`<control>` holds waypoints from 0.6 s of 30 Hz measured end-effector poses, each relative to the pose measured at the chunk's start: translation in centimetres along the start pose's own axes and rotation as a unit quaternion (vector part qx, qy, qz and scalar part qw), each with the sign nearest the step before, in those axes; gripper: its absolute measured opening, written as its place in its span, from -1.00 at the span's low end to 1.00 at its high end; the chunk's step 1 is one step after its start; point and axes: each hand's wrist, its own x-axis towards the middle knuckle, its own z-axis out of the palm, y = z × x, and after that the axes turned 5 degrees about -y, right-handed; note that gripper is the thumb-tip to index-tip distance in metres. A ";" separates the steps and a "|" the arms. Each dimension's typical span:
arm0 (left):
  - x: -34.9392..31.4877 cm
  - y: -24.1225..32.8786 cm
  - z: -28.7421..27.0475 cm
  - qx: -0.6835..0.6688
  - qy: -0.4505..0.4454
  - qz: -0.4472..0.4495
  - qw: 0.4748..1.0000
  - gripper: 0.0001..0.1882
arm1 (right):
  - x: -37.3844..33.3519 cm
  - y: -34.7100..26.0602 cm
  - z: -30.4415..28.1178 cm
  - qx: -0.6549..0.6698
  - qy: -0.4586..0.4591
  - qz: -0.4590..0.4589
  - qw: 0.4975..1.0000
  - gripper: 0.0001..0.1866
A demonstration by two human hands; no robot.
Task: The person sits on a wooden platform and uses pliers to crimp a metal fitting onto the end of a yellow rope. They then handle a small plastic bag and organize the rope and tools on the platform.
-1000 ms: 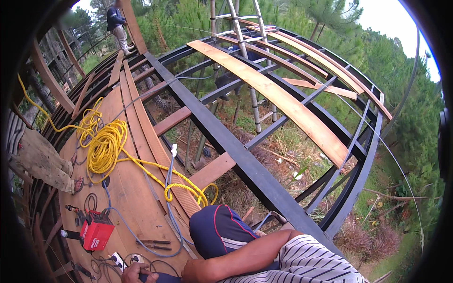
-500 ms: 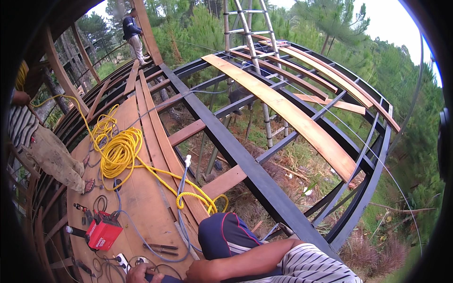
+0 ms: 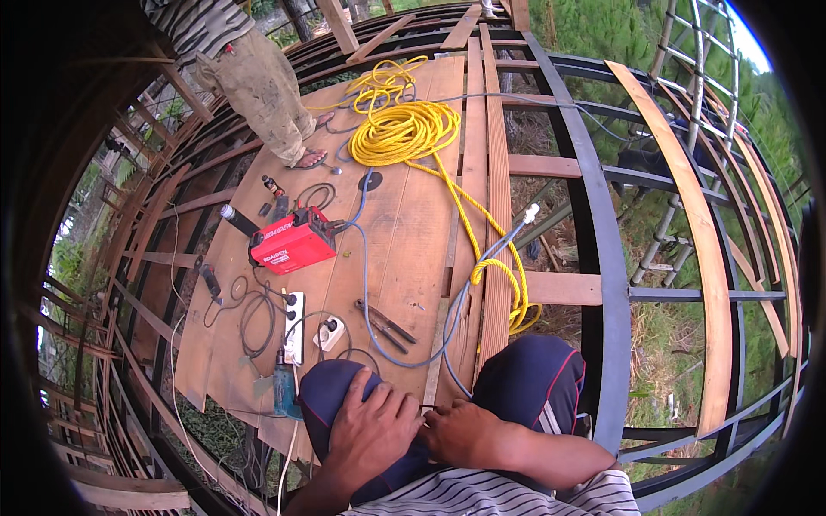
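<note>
I sit with both knees up in dark blue trousers. My left hand point(image 3: 374, 430) lies over my left knee point(image 3: 327, 391), fingers extended and apart. Close beside it, between the knees, my right hand point(image 3: 465, 434) has its fingers curled in. A thin dark bit shows at its fingertips, too small to name. Just beyond my left knee lies a teal power tool point(image 3: 285, 391), partly hidden. A white power strip point(image 3: 294, 327) and a white socket block point(image 3: 329, 333) with a plug are nearby. Dark-handled pliers or tongs point(image 3: 387, 325) lie on the boards ahead.
A red welding machine point(image 3: 297, 245) stands on the wooden boards point(image 3: 404, 232). Coiled yellow rope point(image 3: 404, 133) and a blue-grey cable point(image 3: 366, 267) spread over them. A person point(image 3: 258, 86) stands at the far left. Right are open gaps between black beams point(image 3: 594, 215), and a ladder point(image 3: 688, 129).
My view has swung left and down, bringing the boards and both hands more fully into sight. The hands now sit together at my knees; earlier they were partly cut off at the lower edge.
</note>
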 end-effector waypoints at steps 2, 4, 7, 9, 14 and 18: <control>-1.0 -0.1 0.1 -0.016 0.001 0.002 1.000 -0.70 | 0.3 -0.6 -0.8 0.006 -0.055 0.003 0.998 -0.61; -1.3 -0.4 -0.4 -0.045 0.000 0.004 0.999 -0.68 | 0.6 -0.7 0.0 0.010 -0.033 -0.019 0.999 -0.66; -1.5 -1.0 -0.2 -0.070 0.036 0.036 0.996 -0.75 | 0.3 -1.3 0.1 0.026 -0.018 -0.014 0.999 -0.66; -1.5 -1.3 -0.5 -0.061 0.030 0.045 0.997 -0.72 | 0.1 -1.7 -0.2 0.051 -0.017 0.009 0.999 -0.65; 2.1 -1.4 0.6 -0.105 -0.012 0.025 0.994 -0.63 | -3.3 3.1 -0.9 0.115 0.059 -0.089 0.988 -0.68; 2.9 -2.8 3.9 -0.138 0.037 -0.005 0.990 -0.56 | -12.1 12.7 -3.6 0.239 0.358 -0.210 0.878 -0.54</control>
